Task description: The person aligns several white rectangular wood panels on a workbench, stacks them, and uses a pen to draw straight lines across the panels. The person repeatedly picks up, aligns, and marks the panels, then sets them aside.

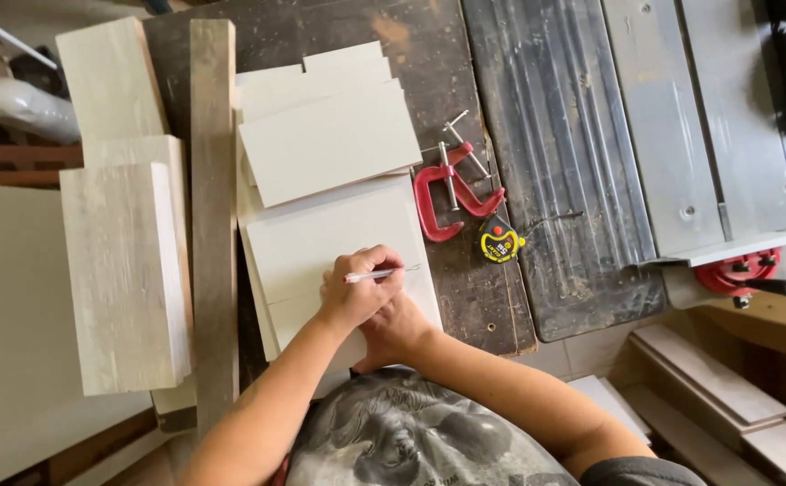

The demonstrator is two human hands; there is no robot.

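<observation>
Pencil [377,274] lies pinched in the grip of the left hand [357,292], its tip on a white board [321,243] stacked on the dark worktop [429,54]. The right hand [393,328] presses flat against that board, holding nothing, beside red clamps [451,193] and a yellow tape measure [499,241].

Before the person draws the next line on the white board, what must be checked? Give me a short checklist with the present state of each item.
1. Pen gripped in left hand: ok.
2. Right hand resting on the white board to steady it: ok.
3. Pen tip on the board: ok.
4. Red clamps clear of the board: ok.
5. Tape measure within reach: ok.
6. Existing mark visible: cannot tell.
</observation>
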